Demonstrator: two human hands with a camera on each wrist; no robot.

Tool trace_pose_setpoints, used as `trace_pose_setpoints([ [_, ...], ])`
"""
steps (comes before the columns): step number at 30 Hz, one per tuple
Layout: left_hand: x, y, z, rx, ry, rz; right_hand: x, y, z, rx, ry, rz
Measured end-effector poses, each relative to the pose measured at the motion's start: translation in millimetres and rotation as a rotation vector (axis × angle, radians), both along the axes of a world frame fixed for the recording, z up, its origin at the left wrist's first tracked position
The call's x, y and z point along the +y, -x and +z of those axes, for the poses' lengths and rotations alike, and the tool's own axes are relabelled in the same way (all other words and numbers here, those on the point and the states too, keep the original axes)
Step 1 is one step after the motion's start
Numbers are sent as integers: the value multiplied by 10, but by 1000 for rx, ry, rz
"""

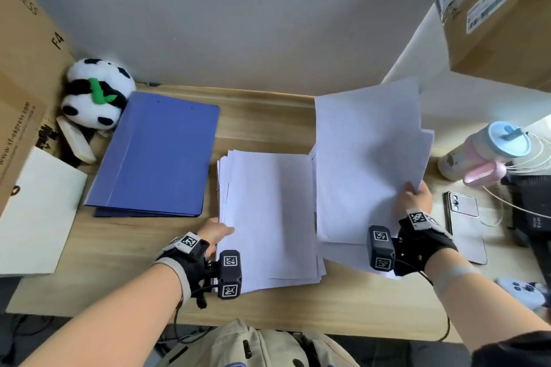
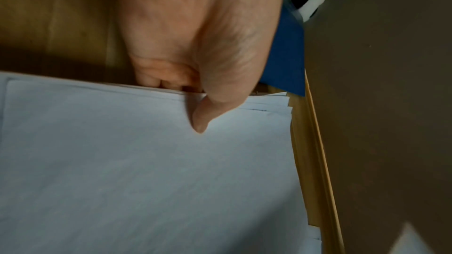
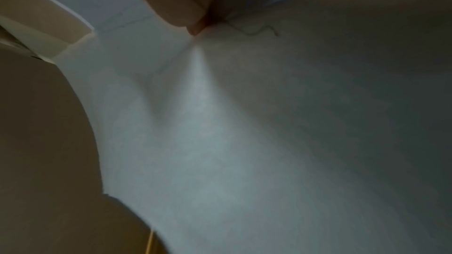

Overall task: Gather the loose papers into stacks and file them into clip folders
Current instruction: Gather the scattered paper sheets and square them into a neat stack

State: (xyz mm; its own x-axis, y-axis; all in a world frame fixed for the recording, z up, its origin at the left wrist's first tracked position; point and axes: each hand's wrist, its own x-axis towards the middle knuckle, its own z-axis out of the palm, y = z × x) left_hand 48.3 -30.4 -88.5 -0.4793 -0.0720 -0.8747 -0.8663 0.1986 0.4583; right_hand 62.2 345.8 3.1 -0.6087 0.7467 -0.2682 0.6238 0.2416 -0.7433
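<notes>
A stack of white papers (image 1: pixel 268 217) lies in the middle of the wooden desk (image 1: pixel 119 262). My left hand (image 1: pixel 216 232) grips its left edge, thumb on top and fingers underneath; in the left wrist view the thumb (image 2: pixel 208 115) presses the top sheet (image 2: pixel 146 171). My right hand (image 1: pixel 414 197) pinches a bundle of loose white sheets (image 1: pixel 366 164) lifted and tilted above other sheets on the desk; the right wrist view is filled by this paper (image 3: pixel 244 132). A closed blue clip folder (image 1: pixel 158 155) lies left of the stack.
A panda plush (image 1: pixel 95 92) and cardboard boxes (image 1: pixel 24 68) stand at the left, a white pad (image 1: pixel 38 211) near the left edge. At the right are a pastel cup (image 1: pixel 483 152), a phone (image 1: pixel 465 226), cables and a box (image 1: pixel 501 15) overhead.
</notes>
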Motion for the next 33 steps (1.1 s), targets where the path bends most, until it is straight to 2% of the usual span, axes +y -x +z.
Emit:
trace_pose_setpoints([
  [2, 12, -2, 91, -16, -15, 0, -90, 116, 80, -72, 45, 24],
  [6, 15, -6, 244, -16, -106, 32, -549, 270, -32, -301, 139, 282],
  [11, -70, 25, 232, -38, -107, 104, -1120, 308, -387, -404, 204, 465],
  [17, -138, 52, 272, -143, -274, 110, -1397, 336, -647, -472, 252, 543],
  [21, -132, 44, 177, -86, -183, 40, -1274, 384, -673, -468, 310, 533],
  [25, -36, 103, 157, -57, -109, -57, -900, 537, -624, -399, 386, 359],
  [27, -10, 144, 128, -43, -102, -35, -650, 632, -623, -400, 298, 318],
  [30, 73, 206, 195, -16, -103, 27, -311, 773, -544, -493, 71, 349],
  [33, 196, 243, 283, -14, -197, 105, -39, 876, -533, -511, -1, 358],
])
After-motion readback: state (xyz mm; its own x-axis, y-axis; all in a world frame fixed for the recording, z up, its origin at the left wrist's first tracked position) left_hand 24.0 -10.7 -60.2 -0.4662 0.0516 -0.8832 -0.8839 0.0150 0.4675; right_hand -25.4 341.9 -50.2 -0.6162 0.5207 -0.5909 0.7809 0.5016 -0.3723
